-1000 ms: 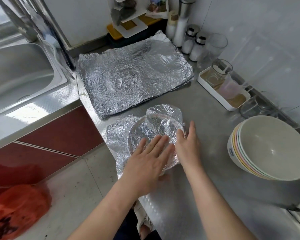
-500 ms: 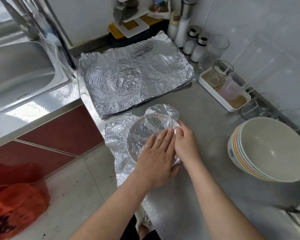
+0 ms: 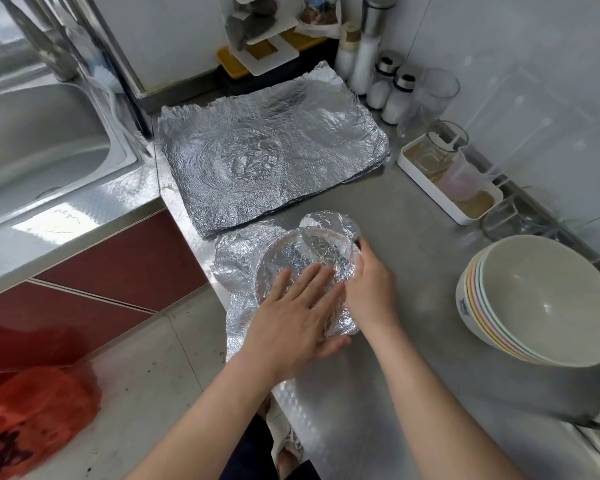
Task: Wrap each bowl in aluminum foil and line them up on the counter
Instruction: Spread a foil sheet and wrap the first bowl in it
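Counter (image 3: 416, 233), hands (image 3: 291, 313) (image 3: 371, 292) slid farther over foil-wrapped bowl (image 3: 302, 258)

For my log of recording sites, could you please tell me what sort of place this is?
Most likely a home kitchen: a steel sink sits beside the counter, shakers stand at the back, and stacked bowls wait near a pile of foil sheets.

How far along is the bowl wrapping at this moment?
Done: no finished wrapped bowl shows lined up on the counter. In hand: left hand and right hand press a foil sheet onto one bowl, one side lying flat. Left: the stack of bare bowls, with the foil pile waiting.
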